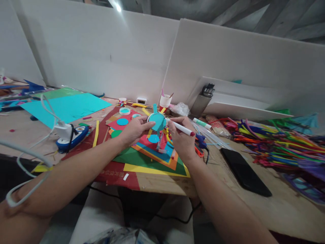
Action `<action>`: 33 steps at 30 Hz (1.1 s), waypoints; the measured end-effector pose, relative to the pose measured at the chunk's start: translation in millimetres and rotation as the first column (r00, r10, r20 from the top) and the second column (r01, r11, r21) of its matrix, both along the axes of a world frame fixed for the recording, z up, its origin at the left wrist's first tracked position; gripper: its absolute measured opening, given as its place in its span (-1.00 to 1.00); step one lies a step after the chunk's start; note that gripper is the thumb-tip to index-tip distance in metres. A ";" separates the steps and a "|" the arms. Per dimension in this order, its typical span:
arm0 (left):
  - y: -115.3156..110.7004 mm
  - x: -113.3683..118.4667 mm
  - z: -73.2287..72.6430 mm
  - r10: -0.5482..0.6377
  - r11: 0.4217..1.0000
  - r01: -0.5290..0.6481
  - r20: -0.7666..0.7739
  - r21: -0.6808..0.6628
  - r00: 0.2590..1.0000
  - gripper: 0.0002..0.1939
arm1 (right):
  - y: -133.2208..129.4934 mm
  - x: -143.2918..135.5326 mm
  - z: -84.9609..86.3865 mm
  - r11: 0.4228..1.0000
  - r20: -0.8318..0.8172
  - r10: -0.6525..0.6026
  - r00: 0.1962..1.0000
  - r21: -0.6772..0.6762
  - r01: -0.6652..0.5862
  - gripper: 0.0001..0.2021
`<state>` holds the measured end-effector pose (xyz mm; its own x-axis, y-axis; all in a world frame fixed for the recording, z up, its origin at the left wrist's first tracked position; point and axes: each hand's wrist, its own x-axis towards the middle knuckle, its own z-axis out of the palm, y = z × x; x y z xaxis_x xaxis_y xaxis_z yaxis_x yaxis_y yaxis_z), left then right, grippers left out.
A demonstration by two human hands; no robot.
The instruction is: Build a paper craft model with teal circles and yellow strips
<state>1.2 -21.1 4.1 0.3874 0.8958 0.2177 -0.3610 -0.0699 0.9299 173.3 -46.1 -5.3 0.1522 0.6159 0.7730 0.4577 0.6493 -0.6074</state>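
My left hand (135, 130) pinches the left edge of a round blue disc (156, 119) with a white rim. Yellow and blue strips stick out around the disc. In my right hand (182, 138) is a white marker pen (184, 129) with a red end. Its other end lies close to the disc's right edge; my fingers hide whether the two touch. Below both hands lie stacked coloured sheets, among them a green sheet (132, 156). Loose paper circles, such as a blue circle (122, 121) and a green circle (116, 134), rest left of the disc.
A black phone (245, 172) and a heap of coloured pipe cleaners (266, 142) are on the right. Paper cups (165, 101) and a grey bottle (201, 101) stand at the back. A large blue sheet (68, 106) and a power strip with a white plug (63, 131) are left.
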 end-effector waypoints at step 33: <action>4.2 -3.7 2.0 0.073 0.997 -0.074 0.049 0.016 0.996 -0.75 | 1.0 1.1 -4.0 1.000 0.042 0.006 0.999 -0.024 -0.005 -0.86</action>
